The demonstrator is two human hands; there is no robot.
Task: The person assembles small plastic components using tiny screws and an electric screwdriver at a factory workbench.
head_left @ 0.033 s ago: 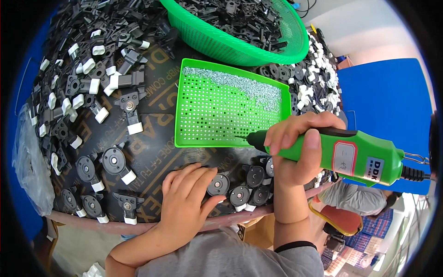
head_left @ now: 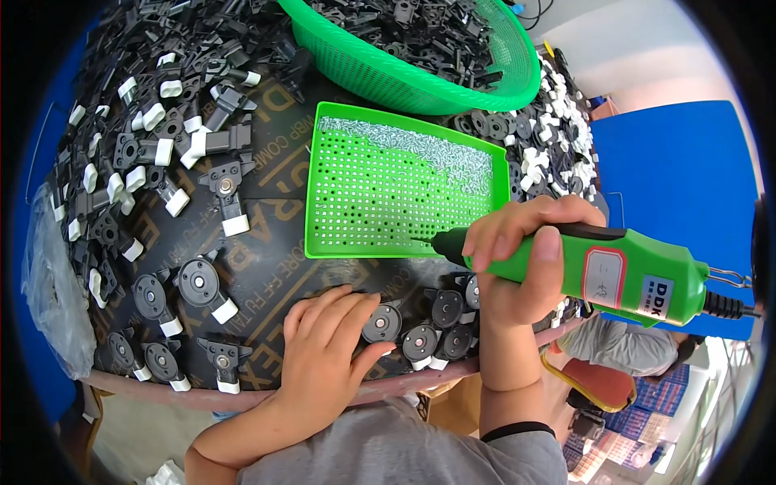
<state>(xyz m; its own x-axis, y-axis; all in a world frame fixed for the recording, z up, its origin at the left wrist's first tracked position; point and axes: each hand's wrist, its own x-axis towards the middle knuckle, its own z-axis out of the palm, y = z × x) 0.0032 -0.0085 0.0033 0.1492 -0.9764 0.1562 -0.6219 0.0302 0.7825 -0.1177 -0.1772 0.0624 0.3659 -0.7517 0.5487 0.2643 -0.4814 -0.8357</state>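
My right hand (head_left: 525,242) is wrapped round a green electric screwdriver (head_left: 638,275) with a black nose. Its thin bit points left over the near edge of a green perforated tray (head_left: 313,202). Small silver screws (head_left: 420,149) are heaped along the tray's far side, and many holes in its grid show a bright dot. My left hand (head_left: 327,343) lies low on the table, fingers stretched out and thumb apart. Between its index finger and thumb sits a black round-topped part (head_left: 381,322); how firmly they touch it I cannot tell. Several similar parts (head_left: 420,343) lie just right of it.
A large green basket (head_left: 420,93) of black parts stands behind the tray. Black parts with white ends (head_left: 166,149) cover the table's left side. White pieces (head_left: 558,145) lie at the right. A clear plastic bag (head_left: 52,283) hangs at the left edge. A person (head_left: 614,347) sits beyond the right edge.
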